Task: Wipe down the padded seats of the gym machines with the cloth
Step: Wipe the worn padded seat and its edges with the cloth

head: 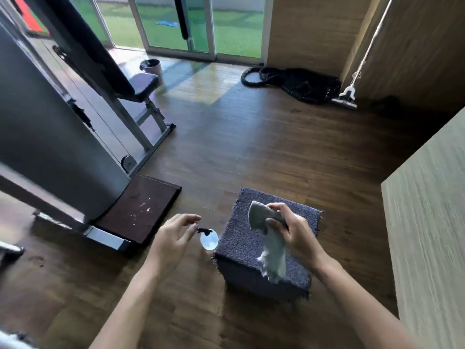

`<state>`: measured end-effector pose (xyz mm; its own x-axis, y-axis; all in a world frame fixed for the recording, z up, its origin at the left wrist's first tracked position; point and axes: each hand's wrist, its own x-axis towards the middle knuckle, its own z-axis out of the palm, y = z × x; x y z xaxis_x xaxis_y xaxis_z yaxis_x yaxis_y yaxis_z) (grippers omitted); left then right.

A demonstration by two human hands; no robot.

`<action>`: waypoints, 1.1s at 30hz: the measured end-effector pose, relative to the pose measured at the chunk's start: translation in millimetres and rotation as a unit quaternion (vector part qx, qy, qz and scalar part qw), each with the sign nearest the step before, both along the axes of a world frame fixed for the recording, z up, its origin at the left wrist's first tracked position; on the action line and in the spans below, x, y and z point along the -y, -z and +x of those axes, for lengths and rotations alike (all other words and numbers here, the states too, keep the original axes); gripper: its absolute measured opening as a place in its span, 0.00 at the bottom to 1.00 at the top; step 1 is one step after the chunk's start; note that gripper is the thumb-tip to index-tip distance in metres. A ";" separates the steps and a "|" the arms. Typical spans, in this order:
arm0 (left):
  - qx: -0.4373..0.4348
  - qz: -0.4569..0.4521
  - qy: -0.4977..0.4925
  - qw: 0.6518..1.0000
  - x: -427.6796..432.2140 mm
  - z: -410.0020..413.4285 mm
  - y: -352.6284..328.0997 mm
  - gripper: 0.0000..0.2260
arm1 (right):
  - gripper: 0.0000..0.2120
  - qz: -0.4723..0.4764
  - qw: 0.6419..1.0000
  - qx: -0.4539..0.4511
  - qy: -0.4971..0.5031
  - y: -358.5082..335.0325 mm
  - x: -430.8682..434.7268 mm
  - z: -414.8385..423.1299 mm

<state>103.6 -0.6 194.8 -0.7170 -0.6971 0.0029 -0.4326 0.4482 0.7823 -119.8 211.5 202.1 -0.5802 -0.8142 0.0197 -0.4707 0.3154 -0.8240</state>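
My right hand [292,227] grips a grey cloth [270,238] above a dark carpet-covered box [251,248]; the cloth's loose end hangs down over the box. My left hand [176,233] hovers with relaxed fingers just left of a clear spray bottle [208,239] with a black trigger top, which stands on the floor beside the box. It is not touching the bottle. A gym machine with a black padded seat [144,84] and a long black backrest [83,44] stands at the upper left.
The machine's grey frame [50,137] and a dark floor plate [141,205] fill the left. A coiled black rope [294,83] and a mop [347,96] lie at the far wall. A small bin [152,68] stands by glass doors. A wooden panel [427,222] rises on the right.
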 end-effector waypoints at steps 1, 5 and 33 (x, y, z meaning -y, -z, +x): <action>0.001 -0.019 -0.004 1.000 -1.4 15.7 -17.2 0.07 | 0.11 -0.006 0.999 -0.026 -0.021 -16.2 4.7 7.3; 0.009 -0.091 -0.046 0.995 -14.7 82.6 -79.5 0.06 | 0.08 -0.010 0.986 -0.121 -0.115 -67.7 34.1 51.4; -0.076 0.043 -0.545 0.834 -26.7 716.8 51.2 0.08 | 0.18 0.075 0.824 -0.089 -0.554 0.8 305.6 627.7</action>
